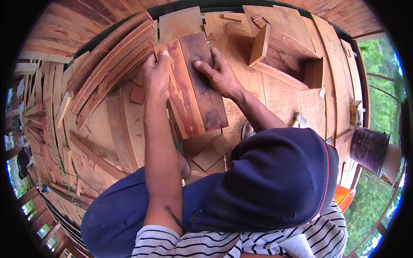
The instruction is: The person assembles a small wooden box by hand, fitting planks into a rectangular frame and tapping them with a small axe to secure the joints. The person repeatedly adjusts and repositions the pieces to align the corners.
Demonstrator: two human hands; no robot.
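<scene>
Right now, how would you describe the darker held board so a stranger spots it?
Over the plank floor, find the left hand and right hand. The darker board sits under the right thumb, its deep brown face unlike the streaked orange-brown board alongside it.

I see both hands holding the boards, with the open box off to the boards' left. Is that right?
Wrong side: the head view shows the box to the right of the boards. Left hand and right hand do hold them.
</scene>
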